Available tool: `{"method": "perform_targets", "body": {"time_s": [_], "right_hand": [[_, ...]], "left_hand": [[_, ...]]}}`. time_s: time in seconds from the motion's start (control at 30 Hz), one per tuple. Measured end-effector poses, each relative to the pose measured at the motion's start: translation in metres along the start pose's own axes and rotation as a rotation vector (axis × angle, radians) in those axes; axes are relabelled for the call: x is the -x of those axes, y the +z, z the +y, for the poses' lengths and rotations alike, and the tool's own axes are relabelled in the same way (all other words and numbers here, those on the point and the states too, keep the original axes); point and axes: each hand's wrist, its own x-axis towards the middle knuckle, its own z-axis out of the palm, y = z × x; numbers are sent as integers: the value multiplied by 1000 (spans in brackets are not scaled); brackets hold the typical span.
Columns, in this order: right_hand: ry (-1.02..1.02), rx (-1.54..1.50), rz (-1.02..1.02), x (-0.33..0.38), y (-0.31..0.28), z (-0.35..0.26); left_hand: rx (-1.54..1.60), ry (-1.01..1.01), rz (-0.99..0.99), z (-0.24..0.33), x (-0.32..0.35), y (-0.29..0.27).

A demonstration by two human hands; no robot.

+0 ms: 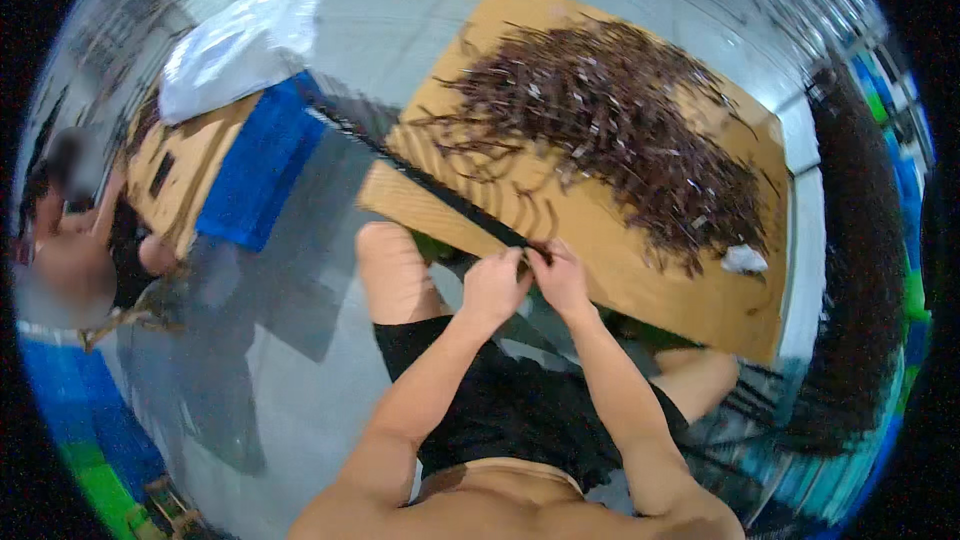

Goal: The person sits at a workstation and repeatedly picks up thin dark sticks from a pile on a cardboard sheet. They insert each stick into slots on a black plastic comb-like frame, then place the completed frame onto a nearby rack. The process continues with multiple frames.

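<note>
My left hand [493, 287] and my right hand [562, 280] are side by side at the near edge of the brown cardboard sheet [690, 315], fingertips almost touching. Both are closed in a pinch at the near end of a long black strip [440, 190]. The strip runs away to the far left, up to a blue box. Several thin, dark brown short strips [520, 205] lie beside it. Beyond my hands, a large heap of the same brown strips [600, 110] covers much of the cardboard. Fine detail between my fingertips is blurred.
At the far left a white plastic sack [250, 45] rests on a cardboard box, beside the blue box [265, 165]. Another person [80, 260] sits at the left. A white scrap [744, 259] lies near the heap. Dark bundled strands [850, 270] hang at the right.
</note>
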Motion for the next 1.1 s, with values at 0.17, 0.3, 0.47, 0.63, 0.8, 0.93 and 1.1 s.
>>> {"method": "perform_targets", "body": {"time_s": [0.17,0.3,0.47,0.63,0.8,0.93,1.1], "right_hand": [[184,165,31,24,-25,7],[406,146,270,84,-102,55],[492,194,631,151,-135,96],[419,-102,83,90,-31,15],[765,-1429,-350,41,41,7],[514,-2088,-309,21,83,29],[567,-1928,44,25,48,-38]], "left_hand": [[56,-321,21,-46,-4,-88],[22,-441,372,-146,-46,-136],[-95,-85,249,-187,-119,-116],[289,-98,235,-302,-130,-140],[300,-113,160,-194,-106,-158],[283,-31,336,-76,-40,-203],[296,132,364,-95,-16,-213]]}}
